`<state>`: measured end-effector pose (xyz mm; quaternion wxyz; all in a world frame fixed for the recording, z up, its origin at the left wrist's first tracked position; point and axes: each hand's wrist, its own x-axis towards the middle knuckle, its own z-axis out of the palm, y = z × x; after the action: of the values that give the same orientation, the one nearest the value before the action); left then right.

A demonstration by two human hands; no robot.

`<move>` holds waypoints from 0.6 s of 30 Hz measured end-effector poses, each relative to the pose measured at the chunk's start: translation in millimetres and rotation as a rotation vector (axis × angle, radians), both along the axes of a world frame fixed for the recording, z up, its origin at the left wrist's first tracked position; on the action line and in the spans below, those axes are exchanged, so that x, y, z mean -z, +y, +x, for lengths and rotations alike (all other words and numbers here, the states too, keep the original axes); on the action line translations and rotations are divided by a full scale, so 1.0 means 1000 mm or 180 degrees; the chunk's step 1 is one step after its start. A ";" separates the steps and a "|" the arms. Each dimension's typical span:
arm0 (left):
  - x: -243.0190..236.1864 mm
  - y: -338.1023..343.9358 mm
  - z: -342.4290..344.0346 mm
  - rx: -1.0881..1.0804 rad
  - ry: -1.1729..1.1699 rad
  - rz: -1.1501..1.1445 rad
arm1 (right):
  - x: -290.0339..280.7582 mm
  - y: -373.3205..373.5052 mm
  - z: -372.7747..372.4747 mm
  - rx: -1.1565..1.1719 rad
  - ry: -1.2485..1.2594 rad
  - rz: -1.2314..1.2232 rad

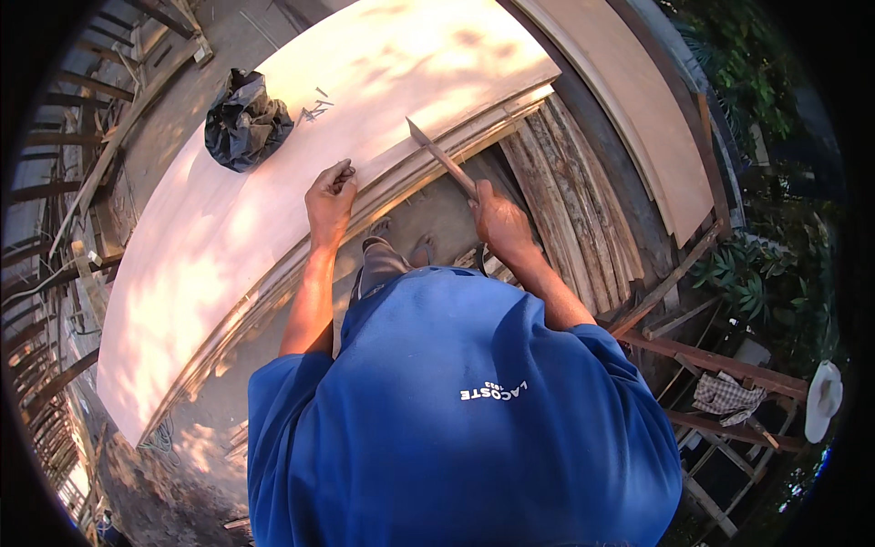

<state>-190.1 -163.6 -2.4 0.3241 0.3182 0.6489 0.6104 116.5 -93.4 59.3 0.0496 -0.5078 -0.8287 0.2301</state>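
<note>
My left hand (332,202) is over the near edge of a pale plywood sheet (210,219), fingers curled into a pinch. Whatever they hold, if anything, is too small to make out. My right hand (501,223) grips a tool with a long wooden handle (448,164). Its dark, pointed metal end lies over the edge of the plywood; its exact kind is unclear. Several loose nails (314,108) are scattered on the sheet, beyond my left hand. Beside them sits a crumpled black plastic bag (244,123).
More sheets are stacked under the top one. Rough wooden planks (570,201) lie to the right, with another plywood sheet (638,118) beyond. Wooden framing (82,137) stands at the left. A checked cloth (727,398) hangs on a wooden frame at the lower right, near plants (761,273).
</note>
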 end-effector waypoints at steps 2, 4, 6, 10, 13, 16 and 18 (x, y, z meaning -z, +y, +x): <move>-0.005 0.003 0.001 0.0169 0.0307 -0.0379 | -0.004 -0.003 -0.003 0.0025 -0.0063 -0.0273; -0.014 0.008 0.002 0.0219 0.0693 -0.0204 | 0.003 -0.005 0.006 0.0042 -0.0002 -0.0461; -0.018 0.018 0.006 0.0248 0.1073 -0.0025 | 0.001 -0.003 0.012 0.0393 0.0634 -0.1122; -0.015 0.031 0.007 0.0516 0.0734 -0.0247 | 0.000 -0.006 0.027 0.0619 0.0960 -0.0993; -0.008 0.029 0.002 0.0745 0.0852 -0.0142 | -0.031 -0.005 0.018 0.0750 0.1045 -0.1165; -0.003 0.028 0.001 0.0807 0.0983 0.0182 | -0.077 -0.004 -0.003 0.0613 0.1234 -0.0971; 0.002 0.027 0.000 0.0792 0.1004 0.0244 | -0.098 -0.005 -0.014 0.0449 0.1376 -0.0817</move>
<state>-189.7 -136.2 -4.8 0.2790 0.4997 0.6236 0.5325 102.7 -98.6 157.0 0.1766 -0.5054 -0.7254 0.4325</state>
